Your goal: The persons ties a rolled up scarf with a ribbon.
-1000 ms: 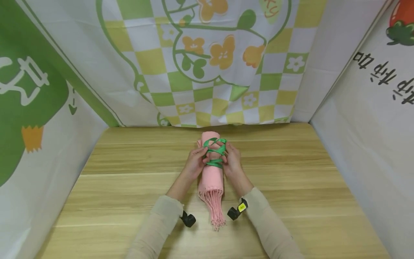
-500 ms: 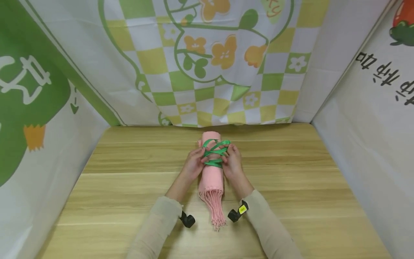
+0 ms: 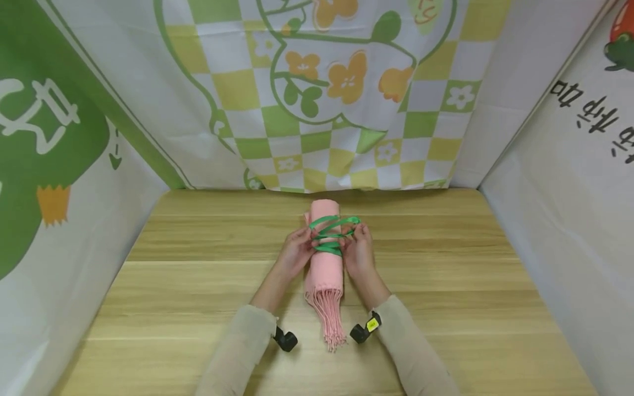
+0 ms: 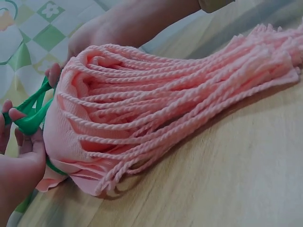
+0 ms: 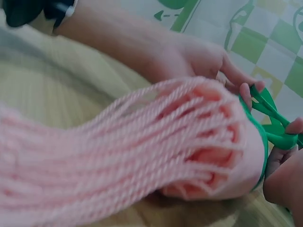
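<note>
A pink fringed scarf [image 3: 327, 272], rolled into a bundle, lies lengthwise on the table with its twisted tassels [image 4: 189, 94] toward the person. Green ribbon [image 3: 328, 248] wraps around its upper half and crosses on top. On the bundle's left side, my left hand [image 3: 295, 254] pinches the ribbon between thumb and fingers. My right hand [image 3: 360, 254] grips another stretch of ribbon at the right side, where a loop sticks out past the scarf. In the right wrist view, ribbon [image 5: 279, 137] runs between both hands' fingertips. The scarf's underside is hidden.
The wooden table [image 3: 198, 308] extends on both sides of the scarf. A checked cloth [image 3: 346, 143] hangs along its back edge, with printed panels at left and right. A small black camera [image 3: 285, 339] is on the left wrist, another [image 3: 360, 333] on the right.
My right hand has shifted slightly right, drawing the ribbon loop outward past the scarf's right side. The left hand stays nearly in place, and the scarf keeps its position.
</note>
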`<control>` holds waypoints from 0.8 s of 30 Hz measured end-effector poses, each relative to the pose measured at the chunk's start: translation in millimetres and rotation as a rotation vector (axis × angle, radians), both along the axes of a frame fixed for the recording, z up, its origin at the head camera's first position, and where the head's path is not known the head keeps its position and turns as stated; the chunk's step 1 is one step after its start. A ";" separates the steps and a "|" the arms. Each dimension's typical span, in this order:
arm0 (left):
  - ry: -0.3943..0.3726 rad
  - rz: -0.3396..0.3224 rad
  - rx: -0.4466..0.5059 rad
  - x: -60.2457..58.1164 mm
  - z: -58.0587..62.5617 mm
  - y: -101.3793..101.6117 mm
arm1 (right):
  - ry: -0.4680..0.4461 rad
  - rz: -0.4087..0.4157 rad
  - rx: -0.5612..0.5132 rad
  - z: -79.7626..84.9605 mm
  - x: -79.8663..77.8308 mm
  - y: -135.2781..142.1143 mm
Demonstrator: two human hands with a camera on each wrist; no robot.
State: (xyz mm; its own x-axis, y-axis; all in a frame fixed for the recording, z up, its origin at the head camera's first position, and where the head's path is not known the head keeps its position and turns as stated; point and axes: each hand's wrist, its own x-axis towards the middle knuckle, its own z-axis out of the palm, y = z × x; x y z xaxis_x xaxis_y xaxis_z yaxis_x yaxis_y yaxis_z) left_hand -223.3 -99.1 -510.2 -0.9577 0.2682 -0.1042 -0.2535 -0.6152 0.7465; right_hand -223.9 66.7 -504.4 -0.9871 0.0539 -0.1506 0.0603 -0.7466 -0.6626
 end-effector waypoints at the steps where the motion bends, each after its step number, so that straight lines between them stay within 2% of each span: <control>1: 0.001 -0.003 -0.025 0.3 -0.1 -0.7 | 0.010 -0.003 0.027 -1.1 0.7 1.0; 4: -0.010 0.004 -0.106 1.4 0.1 -2.5 | 0.038 -0.012 0.123 -4.3 2.5 3.4; 8: -0.016 0.018 -0.201 2.7 0.5 -4.2 | 0.098 0.018 0.202 -10.9 3.9 6.5; 10: -0.009 0.008 -0.223 1.7 -1.9 -5.5 | 0.111 0.030 0.213 -13.5 4.4 7.8; 17: 0.013 -0.039 -0.323 3.9 9.3 -10.0 | 0.113 0.030 0.255 -12.1 5.8 9.4; 20: 0.019 -0.033 -0.353 3.7 8.1 -12.5 | 0.136 0.051 0.256 -13.9 6.4 12.8; 24: -0.016 -0.027 -0.351 3.6 3.9 -14.2 | 0.153 0.069 0.236 -17.4 7.3 18.3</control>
State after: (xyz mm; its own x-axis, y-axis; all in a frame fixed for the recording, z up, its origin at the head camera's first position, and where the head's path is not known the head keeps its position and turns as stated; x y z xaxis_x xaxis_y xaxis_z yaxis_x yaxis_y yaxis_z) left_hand -219.7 -113.3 -506.3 -0.9483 0.2382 -0.2098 -0.2797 -0.3147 0.9071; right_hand -216.6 84.9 -521.8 -1.0000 0.0016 0.0088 -0.0082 -0.5679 -0.8231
